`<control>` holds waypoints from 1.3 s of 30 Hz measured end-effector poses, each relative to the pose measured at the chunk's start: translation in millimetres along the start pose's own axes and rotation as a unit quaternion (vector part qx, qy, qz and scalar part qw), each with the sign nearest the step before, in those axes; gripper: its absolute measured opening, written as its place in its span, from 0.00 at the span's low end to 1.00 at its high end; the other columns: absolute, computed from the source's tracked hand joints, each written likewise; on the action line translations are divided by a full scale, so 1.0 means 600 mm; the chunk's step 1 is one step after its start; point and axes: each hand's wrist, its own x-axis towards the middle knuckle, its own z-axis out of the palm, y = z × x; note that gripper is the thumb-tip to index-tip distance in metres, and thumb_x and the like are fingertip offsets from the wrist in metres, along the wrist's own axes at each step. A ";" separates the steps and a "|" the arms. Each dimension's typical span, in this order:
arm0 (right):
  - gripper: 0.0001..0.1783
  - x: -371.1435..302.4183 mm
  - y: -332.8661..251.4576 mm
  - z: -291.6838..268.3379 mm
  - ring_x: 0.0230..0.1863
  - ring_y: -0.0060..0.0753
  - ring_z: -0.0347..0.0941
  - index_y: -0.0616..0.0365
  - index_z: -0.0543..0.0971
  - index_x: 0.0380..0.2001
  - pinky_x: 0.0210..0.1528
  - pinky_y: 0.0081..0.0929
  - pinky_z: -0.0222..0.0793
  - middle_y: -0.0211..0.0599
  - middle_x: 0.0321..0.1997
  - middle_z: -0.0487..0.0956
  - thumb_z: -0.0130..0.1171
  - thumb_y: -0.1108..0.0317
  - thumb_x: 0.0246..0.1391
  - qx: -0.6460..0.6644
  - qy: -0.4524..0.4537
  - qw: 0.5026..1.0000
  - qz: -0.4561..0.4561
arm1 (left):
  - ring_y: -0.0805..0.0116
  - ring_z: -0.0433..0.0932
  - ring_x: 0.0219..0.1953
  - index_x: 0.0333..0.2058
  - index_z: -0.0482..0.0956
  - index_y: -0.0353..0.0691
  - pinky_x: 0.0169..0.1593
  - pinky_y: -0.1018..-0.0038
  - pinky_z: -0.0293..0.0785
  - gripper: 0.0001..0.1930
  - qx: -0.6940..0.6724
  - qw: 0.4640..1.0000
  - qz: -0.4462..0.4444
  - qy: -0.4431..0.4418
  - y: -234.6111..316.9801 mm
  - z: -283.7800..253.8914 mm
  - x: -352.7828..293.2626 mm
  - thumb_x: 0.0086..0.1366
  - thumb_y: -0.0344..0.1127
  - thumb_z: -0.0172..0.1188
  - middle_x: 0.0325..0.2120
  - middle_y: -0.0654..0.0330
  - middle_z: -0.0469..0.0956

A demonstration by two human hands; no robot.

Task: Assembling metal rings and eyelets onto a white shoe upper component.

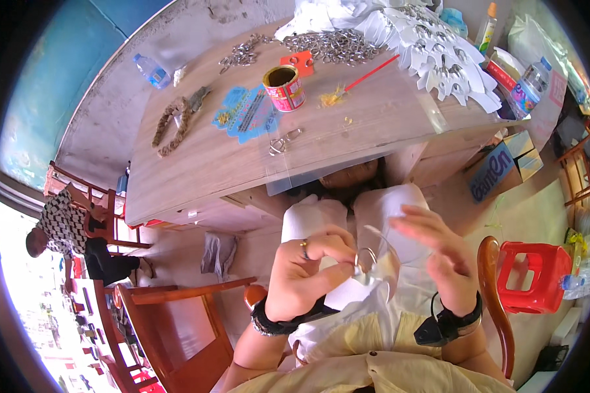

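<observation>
My left hand (316,270), wearing a thin ring, pinches a metal ring (366,261) over my lap. A pale, thin white piece (388,265) hangs at that ring; its attachment is hard to make out. To its right, my right hand (442,255) is raised with the fingers apart and nothing in them. On the table ahead lie a few loose metal clasps (283,143) near the front edge. Farther back is a heap of metal rings (337,47). White cut pieces (439,56) with metal rings on them are stacked at the far right.
The wooden table (196,164) bears a pink-labelled can (285,92), blue printed sheet (252,118), red stick (373,71) and brown braided loop (158,134). A wooden chair (177,340) stands left, a red stool (534,278) right. Another person (62,223) sits far left.
</observation>
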 end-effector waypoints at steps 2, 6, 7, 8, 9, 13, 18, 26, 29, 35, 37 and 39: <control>0.23 -0.002 0.002 0.000 0.55 0.44 0.67 0.66 0.81 0.39 0.61 0.39 0.55 0.43 0.45 0.79 0.48 0.55 0.59 0.015 0.076 0.997 0.003 | 0.61 0.72 0.40 0.30 0.80 0.32 0.46 0.69 0.68 0.08 -0.016 0.998 -0.004 0.062 0.003 0.002 0.000 0.52 0.18 0.55 0.25 0.54 0.80; 0.23 -0.024 0.034 0.000 0.40 0.38 0.72 0.69 0.79 0.30 0.48 0.32 0.64 0.42 0.34 0.78 0.47 0.56 0.61 0.090 0.082 0.991 0.047 | 0.64 0.73 0.40 0.34 0.81 0.32 0.46 0.70 0.67 0.08 -0.031 0.990 0.023 0.135 -0.019 0.006 0.001 0.57 0.20 0.54 0.32 0.53 0.80; 0.23 -0.028 0.040 0.002 0.37 0.36 0.72 0.68 0.79 0.28 0.45 0.31 0.65 0.40 0.32 0.78 0.48 0.56 0.61 0.119 0.055 0.989 0.070 | 0.64 0.74 0.40 0.34 0.81 0.32 0.46 0.70 0.68 0.09 -0.025 0.989 0.015 0.143 -0.023 0.006 0.001 0.57 0.20 0.54 0.33 0.53 0.80; 0.20 -0.027 0.043 0.010 0.33 0.32 0.72 0.67 0.78 0.28 0.41 0.29 0.66 0.37 0.31 0.78 0.53 0.57 0.59 0.093 0.027 0.993 0.069 | 0.65 0.74 0.40 0.34 0.81 0.32 0.46 0.71 0.68 0.09 -0.019 0.988 0.008 0.150 -0.027 0.008 0.000 0.57 0.19 0.54 0.34 0.53 0.80; 0.18 -0.023 0.044 0.023 0.34 0.31 0.72 0.66 0.78 0.30 0.42 0.28 0.65 0.36 0.31 0.78 0.55 0.58 0.57 0.078 0.014 0.993 0.093 | 0.66 0.74 0.40 0.35 0.81 0.31 0.45 0.72 0.68 0.09 -0.013 0.987 0.001 0.157 -0.030 0.009 0.000 0.57 0.19 0.54 0.34 0.53 0.80; 0.19 -0.011 0.055 0.058 0.41 0.25 0.71 0.65 0.75 0.44 0.45 0.26 0.65 0.33 0.37 0.77 0.62 0.64 0.53 0.112 -0.009 0.979 0.169 | 0.66 0.74 0.41 0.34 0.81 0.30 0.46 0.72 0.69 0.06 -0.003 0.980 -0.049 0.192 -0.027 0.018 0.004 0.60 0.21 0.56 0.36 0.52 0.81; 0.19 0.000 0.048 0.087 0.43 0.22 0.71 0.68 0.72 0.50 0.46 0.23 0.66 0.31 0.42 0.77 0.60 0.73 0.55 0.314 0.071 0.921 0.221 | 0.64 0.74 0.45 0.40 0.81 0.30 0.48 0.70 0.70 0.08 0.091 0.989 -0.011 0.114 -0.033 0.003 0.006 0.64 0.28 0.57 0.39 0.51 0.81; 0.12 0.008 0.077 0.084 0.41 0.21 0.72 0.65 0.73 0.45 0.43 0.20 0.66 0.32 0.39 0.77 0.55 0.74 0.58 0.310 0.090 0.926 0.196 | 0.62 0.74 0.42 0.44 0.79 0.32 0.48 0.69 0.69 0.11 0.090 0.992 0.000 0.084 -0.042 -0.008 0.014 0.63 0.28 0.58 0.36 0.55 0.80; 0.10 0.024 0.087 0.076 0.40 0.21 0.71 0.65 0.72 0.43 0.43 0.20 0.65 0.33 0.38 0.77 0.53 0.73 0.59 0.302 0.092 0.932 0.175 | 0.60 0.74 0.43 0.43 0.80 0.31 0.47 0.67 0.70 0.12 0.160 0.986 0.024 0.048 -0.043 -0.017 0.019 0.61 0.27 0.58 0.39 0.53 0.81; 0.10 0.103 0.084 0.045 0.35 0.25 0.71 0.65 0.72 0.43 0.42 0.21 0.65 0.37 0.37 0.76 0.54 0.74 0.59 0.257 -0.026 0.961 0.099 | 0.62 0.74 0.38 0.43 0.81 0.41 0.42 0.71 0.69 0.21 0.345 0.921 0.173 0.053 -0.040 -0.018 0.037 0.46 0.21 0.61 0.39 0.57 0.80; 0.08 0.140 0.094 0.028 0.33 0.27 0.72 0.65 0.73 0.40 0.38 0.22 0.66 0.38 0.36 0.76 0.55 0.76 0.57 0.173 -0.079 0.981 0.032 | 0.63 0.74 0.37 0.42 0.82 0.42 0.41 0.71 0.69 0.24 0.419 0.880 0.213 0.074 -0.036 -0.023 0.042 0.42 0.21 0.62 0.40 0.57 0.80; 0.04 0.192 0.085 0.022 0.30 0.27 0.71 0.65 0.77 0.35 0.35 0.22 0.65 0.38 0.33 0.77 0.56 0.79 0.54 0.109 -0.132 0.985 -0.012 | 0.62 0.76 0.36 0.42 0.82 0.45 0.40 0.71 0.69 0.26 0.481 0.837 0.234 0.111 -0.036 -0.036 0.046 0.38 0.24 0.63 0.42 0.58 0.80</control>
